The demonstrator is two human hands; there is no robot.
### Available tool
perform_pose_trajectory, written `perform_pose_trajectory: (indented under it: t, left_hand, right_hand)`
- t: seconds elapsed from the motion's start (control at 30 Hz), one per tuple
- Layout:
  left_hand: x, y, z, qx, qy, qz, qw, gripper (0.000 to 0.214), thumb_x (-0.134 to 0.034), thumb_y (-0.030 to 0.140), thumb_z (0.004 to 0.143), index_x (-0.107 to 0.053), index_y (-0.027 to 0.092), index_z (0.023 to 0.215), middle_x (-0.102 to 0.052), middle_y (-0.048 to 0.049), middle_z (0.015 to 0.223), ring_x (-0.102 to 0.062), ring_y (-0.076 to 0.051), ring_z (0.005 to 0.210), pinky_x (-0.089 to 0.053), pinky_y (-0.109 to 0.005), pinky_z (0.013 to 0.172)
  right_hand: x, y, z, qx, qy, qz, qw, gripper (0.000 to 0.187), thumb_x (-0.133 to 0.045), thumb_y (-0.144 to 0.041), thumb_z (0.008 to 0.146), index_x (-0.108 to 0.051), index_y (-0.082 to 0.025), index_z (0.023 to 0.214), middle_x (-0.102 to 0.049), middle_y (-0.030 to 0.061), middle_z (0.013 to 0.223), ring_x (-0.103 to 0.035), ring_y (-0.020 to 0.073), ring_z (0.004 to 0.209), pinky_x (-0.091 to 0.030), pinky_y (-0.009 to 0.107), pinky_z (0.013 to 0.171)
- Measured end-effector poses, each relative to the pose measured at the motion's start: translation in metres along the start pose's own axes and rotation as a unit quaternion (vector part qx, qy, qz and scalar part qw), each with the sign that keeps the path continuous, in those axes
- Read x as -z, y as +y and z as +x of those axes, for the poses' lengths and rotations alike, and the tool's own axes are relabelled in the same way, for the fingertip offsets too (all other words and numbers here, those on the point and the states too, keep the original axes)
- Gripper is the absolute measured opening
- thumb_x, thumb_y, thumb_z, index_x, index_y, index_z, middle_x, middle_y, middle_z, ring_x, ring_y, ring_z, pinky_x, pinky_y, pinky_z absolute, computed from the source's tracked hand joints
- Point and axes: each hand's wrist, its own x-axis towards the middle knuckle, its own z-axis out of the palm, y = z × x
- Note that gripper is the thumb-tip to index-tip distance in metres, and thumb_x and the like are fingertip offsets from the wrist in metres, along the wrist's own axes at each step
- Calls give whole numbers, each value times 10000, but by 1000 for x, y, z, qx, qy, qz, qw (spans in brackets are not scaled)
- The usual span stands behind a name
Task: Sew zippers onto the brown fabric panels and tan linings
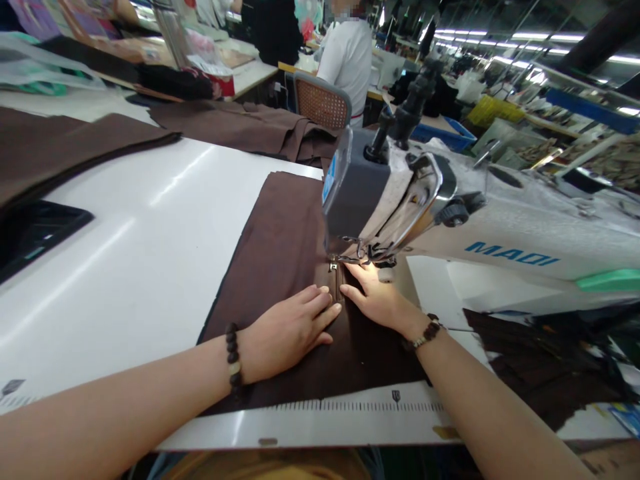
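While left hand (280, 337) and right hand (380, 300) lie on brown cloth (280, 233) before sewing machine (357, 183), fingers (314, 307) extended, grasping nothing: right-hand puncture possible, should cloth slip.

White-shirted person (353, 63), chair (323, 100), blue bin (463, 139)

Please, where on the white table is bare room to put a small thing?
The widest patch of table lies between the cloth and the black object, brown fabric behind. It is crowded at the machine, where the left hand and right hand touch the cloth.
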Motion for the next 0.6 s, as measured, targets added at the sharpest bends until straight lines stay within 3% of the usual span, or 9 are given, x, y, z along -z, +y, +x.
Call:
perform_pose_trajectory:
  t: [0.27,0.43,0.6]
  left_hand:
    - [1,-4,4,8,0,-13,1000,400,-522,342,874,-461,97,1185,-474,-112,1084,-453,-252,1024,-386,-372,955]
    - [3,-11,8,24,-19,-35,999,356,-513,317,880,-472,121,1174,-469,-99,1070,-461,-240,991,-433,-361,897]
    - [5,-18,12,24,-20,-47,998,346,-509,309,882,-472,119,1169,-454,-103,1082,-449,-239,1008,-424,-362,918]
  right_hand:
    - [3,1,8,-12,-15,-2,1000,373,-462,-284,873,-526,-95,1188,-517,135,1240,-441,225,1192,-275,421,1063]
    - [7,1,14,-60,-20,47,997,338,-482,-294,869,-559,-106,1139,-517,116,1246,-447,204,1187,-299,371,1051]
    - [6,6,20,-65,-21,77,995,309,-460,-317,877,-590,-136,1091,-569,104,1178,-510,208,1120,-369,358,999]
